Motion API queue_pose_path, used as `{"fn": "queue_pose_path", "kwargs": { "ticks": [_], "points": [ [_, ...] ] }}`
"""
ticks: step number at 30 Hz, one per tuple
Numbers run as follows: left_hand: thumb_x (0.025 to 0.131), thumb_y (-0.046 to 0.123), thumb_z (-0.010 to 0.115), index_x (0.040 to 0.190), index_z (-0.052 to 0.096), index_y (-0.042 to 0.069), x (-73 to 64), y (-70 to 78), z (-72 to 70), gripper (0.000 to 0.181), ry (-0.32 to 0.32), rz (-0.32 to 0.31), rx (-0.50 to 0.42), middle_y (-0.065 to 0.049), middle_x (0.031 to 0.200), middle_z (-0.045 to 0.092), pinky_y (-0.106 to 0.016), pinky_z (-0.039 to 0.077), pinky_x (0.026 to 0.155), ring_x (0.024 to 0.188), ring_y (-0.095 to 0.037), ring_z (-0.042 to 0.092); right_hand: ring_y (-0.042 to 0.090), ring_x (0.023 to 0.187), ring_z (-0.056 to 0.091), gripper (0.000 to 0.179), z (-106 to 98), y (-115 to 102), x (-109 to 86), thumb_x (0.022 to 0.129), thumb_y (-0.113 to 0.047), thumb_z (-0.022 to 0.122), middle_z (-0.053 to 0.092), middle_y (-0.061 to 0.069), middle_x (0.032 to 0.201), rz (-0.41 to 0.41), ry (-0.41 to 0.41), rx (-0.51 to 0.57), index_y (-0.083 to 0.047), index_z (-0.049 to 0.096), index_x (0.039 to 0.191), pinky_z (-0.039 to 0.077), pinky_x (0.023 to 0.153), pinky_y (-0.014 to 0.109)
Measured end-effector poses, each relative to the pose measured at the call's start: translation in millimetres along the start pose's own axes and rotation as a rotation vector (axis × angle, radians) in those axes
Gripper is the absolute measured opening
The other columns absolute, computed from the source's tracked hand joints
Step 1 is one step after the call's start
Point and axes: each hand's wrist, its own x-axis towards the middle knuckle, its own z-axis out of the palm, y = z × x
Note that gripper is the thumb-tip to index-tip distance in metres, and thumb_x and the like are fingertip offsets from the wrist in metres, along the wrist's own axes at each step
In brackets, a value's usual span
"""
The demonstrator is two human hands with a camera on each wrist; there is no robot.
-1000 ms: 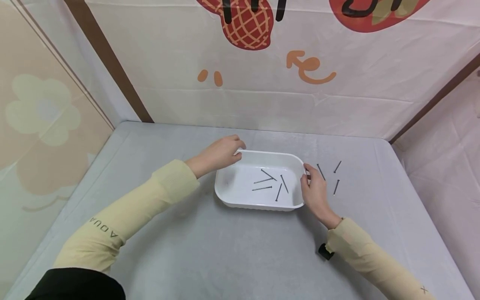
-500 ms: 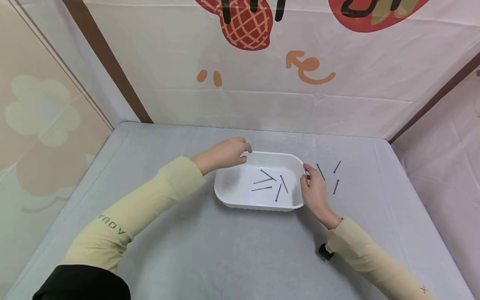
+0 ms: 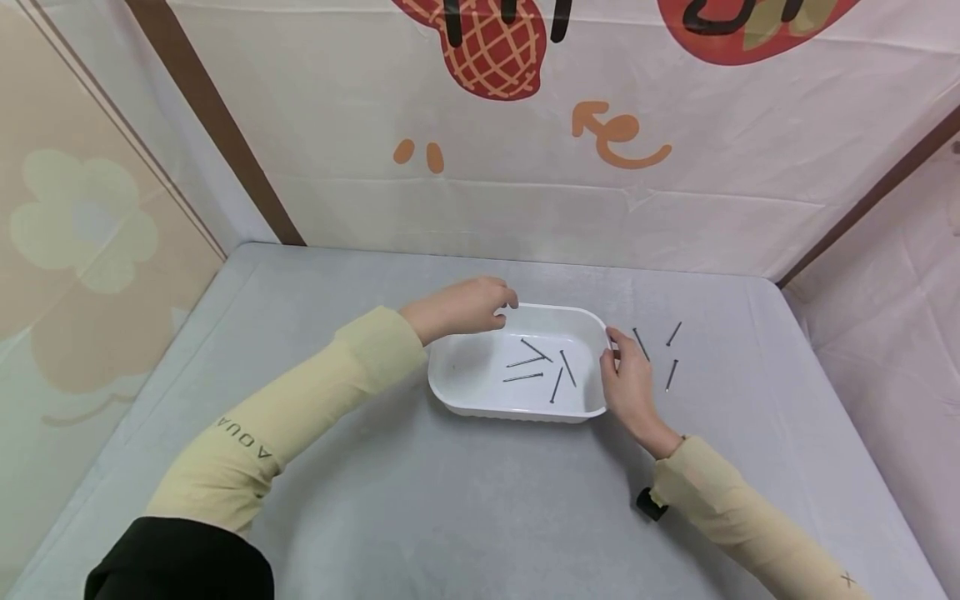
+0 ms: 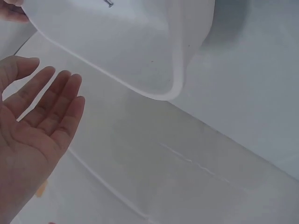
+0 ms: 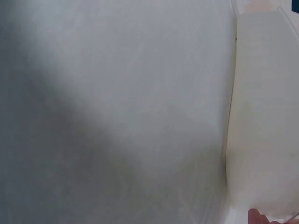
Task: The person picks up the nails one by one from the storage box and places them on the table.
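A white rectangular tray [image 3: 465, 379] lies on the grey table, with several dark nails [image 3: 522, 377] scattered on its floor. My left hand [image 3: 468, 307] hovers over the tray's far rim at the back left. Its fingers are loosely bent with nothing between them, as the left wrist view shows of the palm and fingers [image 4: 60, 105]. My right hand [image 3: 630, 387] grips the tray's right end, thumb and fingers at the rim. In the right wrist view the tray's outer side [image 5: 264, 116] fills the right part, with only fingertips [image 5: 254, 217] at the bottom.
To the right of the tray, 3 more nails [image 3: 672, 375] lie on the table [image 3: 480, 508], one partly behind the right fingers. A printed cloth wall [image 3: 337, 200] rises behind the table's far edge. A black wrist device [image 3: 651, 503] sits by the right cuff.
My left hand has slid to the right along the tray's far rim, its sleeve following. The right hand, the tray and the nails have stayed where they were.
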Motion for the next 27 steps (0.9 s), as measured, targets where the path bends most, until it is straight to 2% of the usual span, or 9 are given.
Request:
{"fn": "queue_pose_path", "kwargs": {
  "ticks": [4,6,13,19,24,27],
  "points": [
    [0.087,0.008,0.053,0.116,0.06,0.005,1.7,4.6,-1.3,0.03,-0.012,0.011,0.019,-0.01,0.116,0.057,-0.033,0.041,0.092,0.107,-0.022,0.052,0.031,0.103,0.055,0.039,1,1,-0.1,0.093,-0.008,0.038,0.047,0.019,0.129,-0.004,0.009,0.007,0.002,0.042,0.131,0.051,0.079,0.04],
    [0.088,0.007,0.051,0.118,0.059,0.004,-0.7,11.5,-5.9,0.031,-0.03,-0.002,0.035,-0.011,0.118,0.056,-0.034,0.04,0.094,0.11,-0.023,0.051,0.031,0.103,0.055,0.039,1,1,0.1,0.093,-0.008,0.038,0.047,0.019,0.129,-0.009,0.011,0.008,0.002,0.042,0.131,0.051,0.079,0.041],
    [0.087,0.006,0.052,0.117,0.059,0.004,3.4,13.8,-4.1,0.03,-0.037,0.023,0.039,-0.011,0.117,0.057,-0.032,0.041,0.092,0.107,-0.022,0.053,0.031,0.103,0.055,0.039,0,2,0.4,0.093,-0.008,0.038,0.047,0.019,0.128,-0.018,0.011,-0.001,0.002,0.042,0.131,0.05,0.079,0.04],
    [0.087,0.006,0.053,0.118,0.058,0.004,9.7,15.8,-2.2,0.031,-0.069,0.037,0.017,-0.011,0.119,0.057,-0.032,0.04,0.094,0.108,-0.021,0.052,0.031,0.102,0.055,0.039,0,2,1.3,0.093,-0.007,0.038,0.047,0.02,0.128,-0.026,0.015,0.003,0.003,0.042,0.131,0.05,0.078,0.04],
    [0.086,0.005,0.053,0.118,0.058,0.004,16.0,17.6,0.8,0.032,-0.091,0.078,0.035,-0.012,0.117,0.058,-0.032,0.04,0.094,0.107,-0.021,0.052,0.032,0.101,0.055,0.039,0,1,1.1,0.093,-0.007,0.038,0.048,0.021,0.127,-0.027,0.015,0.011,0.004,0.042,0.131,0.05,0.078,0.04],
    [0.086,0.004,0.053,0.118,0.058,0.004,19.2,19.4,1.8,0.032,-0.1,0.082,0.037,-0.012,0.117,0.059,-0.032,0.04,0.094,0.107,-0.021,0.052,0.032,0.101,0.055,0.039,0,1,0.9,0.093,-0.007,0.038,0.048,0.021,0.127,-0.029,0.018,0.011,0.004,0.042,0.13,0.05,0.078,0.041]
  ]
}}
